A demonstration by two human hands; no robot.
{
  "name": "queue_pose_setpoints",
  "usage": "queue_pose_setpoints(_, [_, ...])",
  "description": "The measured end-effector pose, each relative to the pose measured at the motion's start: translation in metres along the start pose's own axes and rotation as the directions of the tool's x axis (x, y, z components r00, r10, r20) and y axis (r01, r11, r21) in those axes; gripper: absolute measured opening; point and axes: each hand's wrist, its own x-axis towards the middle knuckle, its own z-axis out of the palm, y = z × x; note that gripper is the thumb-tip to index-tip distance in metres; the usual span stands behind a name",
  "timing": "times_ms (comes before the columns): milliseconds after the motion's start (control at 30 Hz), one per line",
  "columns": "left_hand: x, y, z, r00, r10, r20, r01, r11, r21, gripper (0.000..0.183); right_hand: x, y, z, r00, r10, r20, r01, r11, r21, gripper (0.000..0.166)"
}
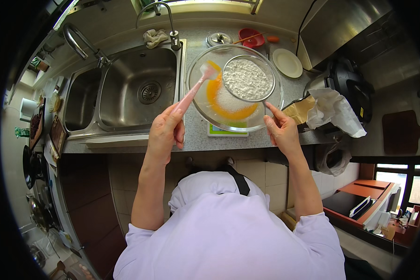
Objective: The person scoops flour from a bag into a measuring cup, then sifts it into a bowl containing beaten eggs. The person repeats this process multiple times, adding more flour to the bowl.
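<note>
My left hand is closed around the handle of a pink spatula, whose head is over the left part of a large clear bowl. My right hand grips the handle of a round mesh sieve between thumb and fingers. White powder lies in the sieve, which is above the bowl. Yellow-orange liquid shows in the bowl with some white powder on it. Under the bowl's near edge, a green and white kitchen scale is partly hidden.
A steel double sink with taps is to the left. Behind the bowl are a blade assembly, a red bowl and a white plate. An opened paper bag and a black cooker stand at the right.
</note>
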Motion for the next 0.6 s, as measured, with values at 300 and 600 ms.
queue_pose_setpoints(300, [-0.0016, 0.0029, 0.0011, 1.000, -0.004, 0.008, 0.004, 1.000, 0.012, 0.042, 0.0064, 0.0016, -0.0001, 0.999, -0.028, -0.037, 0.028, 0.999, -0.017, 0.039])
queue_pose_setpoints(600, [-0.0018, 0.0014, -0.0018, 1.000, 0.003, 0.004, -0.003, 1.000, 0.005, 0.041, 0.0020, 0.0000, -0.0001, 1.000, -0.005, 0.017, 0.006, 1.000, -0.019, 0.038])
